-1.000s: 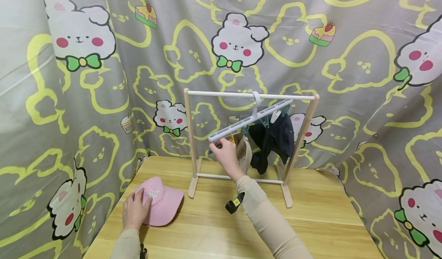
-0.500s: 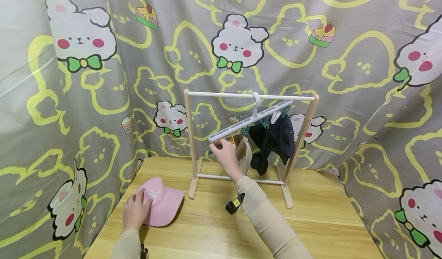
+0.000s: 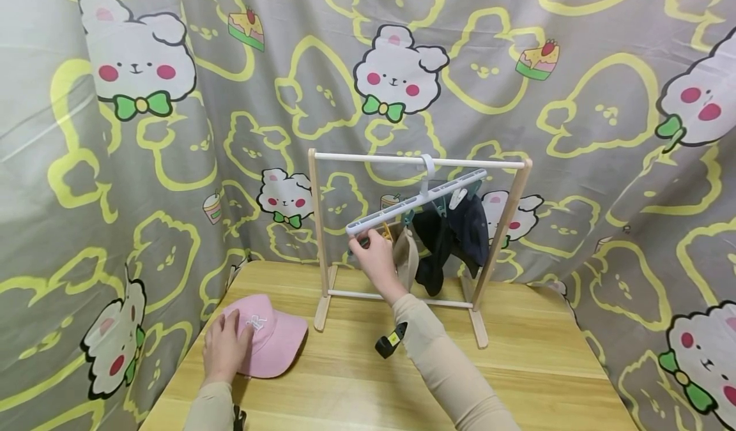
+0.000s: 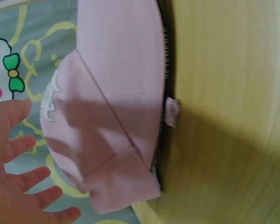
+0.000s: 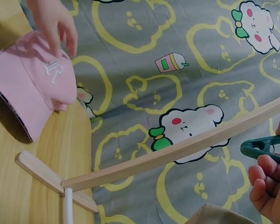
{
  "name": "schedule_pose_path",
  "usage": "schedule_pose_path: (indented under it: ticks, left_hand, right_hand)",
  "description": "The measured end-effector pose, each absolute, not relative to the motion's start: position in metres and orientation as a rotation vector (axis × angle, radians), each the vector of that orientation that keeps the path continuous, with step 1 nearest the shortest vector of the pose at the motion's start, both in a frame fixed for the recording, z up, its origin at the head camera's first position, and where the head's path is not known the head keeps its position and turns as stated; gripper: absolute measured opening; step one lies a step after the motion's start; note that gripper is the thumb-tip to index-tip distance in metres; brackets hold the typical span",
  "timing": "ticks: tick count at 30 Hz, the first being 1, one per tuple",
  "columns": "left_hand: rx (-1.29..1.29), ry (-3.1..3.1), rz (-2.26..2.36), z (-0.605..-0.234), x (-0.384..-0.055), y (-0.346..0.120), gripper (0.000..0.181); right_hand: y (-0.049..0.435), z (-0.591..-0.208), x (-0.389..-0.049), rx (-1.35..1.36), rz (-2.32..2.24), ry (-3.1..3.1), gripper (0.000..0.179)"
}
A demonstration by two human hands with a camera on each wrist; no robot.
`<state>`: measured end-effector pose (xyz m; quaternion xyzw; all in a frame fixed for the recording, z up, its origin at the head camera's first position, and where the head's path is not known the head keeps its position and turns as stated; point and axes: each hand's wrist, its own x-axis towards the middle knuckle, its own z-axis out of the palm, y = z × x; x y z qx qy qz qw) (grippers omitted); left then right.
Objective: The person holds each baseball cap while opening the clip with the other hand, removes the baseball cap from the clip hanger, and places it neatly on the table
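Observation:
On the left of the table lies a pink baseball cap (image 3: pixel 282 345) with white stitched letters, its brim turned toward the right. My left hand (image 3: pixel 224 349) is over the crown; the left wrist view shows its fingers (image 4: pixel 30 177) spread beside the cap. My right hand (image 3: pixel 376 262) pinches a dark green clothespin (image 5: pixel 256 146) under the low left end of a pale grey hanger (image 3: pixel 397 210). The hanger hangs tilted from the rack's top bar. A beige cloth item (image 3: pixel 406 260), a black one (image 3: pixel 431 252) and a navy one (image 3: pixel 468 223) hang from its clips.
The small rack (image 3: pixel 317 226) has wooden posts, white bars and feet on the wooden table (image 3: pixel 356 380). A yellow clip (image 3: pixel 388 232) sits close to my right fingers. A patterned curtain (image 3: pixel 322 73) surrounds the table at the back and sides.
The hanger's right end has dipped slightly, and the black item has swung a little to the left and down. Both hands stay nearly where they were.

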<state>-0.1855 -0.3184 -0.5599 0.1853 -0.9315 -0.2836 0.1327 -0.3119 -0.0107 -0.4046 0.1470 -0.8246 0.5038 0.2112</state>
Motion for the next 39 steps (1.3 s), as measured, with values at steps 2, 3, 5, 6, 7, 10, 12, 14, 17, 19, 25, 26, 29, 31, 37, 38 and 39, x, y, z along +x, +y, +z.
schedule_pose_path:
  ticks: [2, 3, 5, 6, 7, 10, 12, 14, 17, 19, 25, 26, 29, 31, 37, 38, 39]
  left_hand:
    - [0.531, -2.685, -0.813, -0.556, -0.186, -0.316, 0.055]
    - [0.527, -2.671, -0.807, -0.555, -0.186, -0.316, 0.054]
    - [0.515, -2.644, -0.795, -0.551, -0.186, -0.314, 0.052]
    - [0.506, -2.634, -0.792, -0.550, -0.186, -0.313, 0.052]
    - [0.499, -2.622, -0.789, -0.548, -0.187, -0.312, 0.051]
    - [0.475, -2.603, -0.776, -0.544, -0.188, -0.309, 0.050]
    - [0.458, -2.599, -0.770, -0.542, -0.189, -0.307, 0.049]
    - [0.437, -2.591, -0.761, -0.540, -0.190, -0.304, 0.049]
    - [0.394, -2.560, -0.748, -0.537, -0.191, -0.301, 0.047]
    - [0.360, -2.528, -0.733, -0.535, -0.191, -0.298, 0.045]
    - [0.259, -2.431, -0.696, -0.527, -0.193, -0.292, 0.040]
    - [0.246, -2.419, -0.698, -0.526, -0.193, -0.291, 0.040]
    - [0.212, -2.396, -0.710, -0.520, -0.193, -0.287, 0.039]
    - [0.192, -2.384, -0.723, -0.516, -0.193, -0.283, 0.039]
    - [0.139, -2.344, -0.750, -0.505, -0.197, -0.271, 0.037]
    - [0.132, -2.342, -0.753, -0.503, -0.197, -0.269, 0.037]
    - [0.125, -2.344, -0.752, -0.501, -0.198, -0.268, 0.037]
  right_hand:
    - [-0.011, -0.404, -0.311, 0.399, 1.396, -2.282, 0.016]
    - [-0.011, -0.404, -0.311, 0.395, 1.394, -2.276, 0.016]
    - [-0.012, -0.404, -0.311, 0.391, 1.393, -2.267, 0.016]
    - [-0.012, -0.404, -0.310, 0.389, 1.393, -2.265, 0.017]
    - [-0.012, -0.404, -0.310, 0.389, 1.394, -2.263, 0.017]
    - [-0.012, -0.404, -0.310, 0.391, 1.405, -2.262, 0.018]
    - [-0.012, -0.404, -0.310, 0.392, 1.404, -2.263, 0.017]
    - [-0.012, -0.405, -0.310, 0.394, 1.392, -2.264, 0.017]
    - [-0.012, -0.405, -0.311, 0.398, 1.375, -2.266, 0.018]
    - [-0.012, -0.406, -0.311, 0.401, 1.368, -2.269, 0.019]
    - [-0.013, -0.405, -0.310, 0.431, 1.401, -2.265, 0.021]
    - [-0.013, -0.405, -0.309, 0.436, 1.408, -2.264, 0.021]
    - [-0.013, -0.406, -0.309, 0.442, 1.417, -2.263, 0.022]
    - [-0.013, -0.406, -0.309, 0.442, 1.430, -2.260, 0.021]
    - [-0.013, -0.407, -0.308, 0.448, 1.506, -2.270, 0.022]
    - [-0.013, -0.407, -0.307, 0.451, 1.522, -2.271, 0.022]
    - [-0.013, -0.407, -0.307, 0.454, 1.540, -2.269, 0.022]
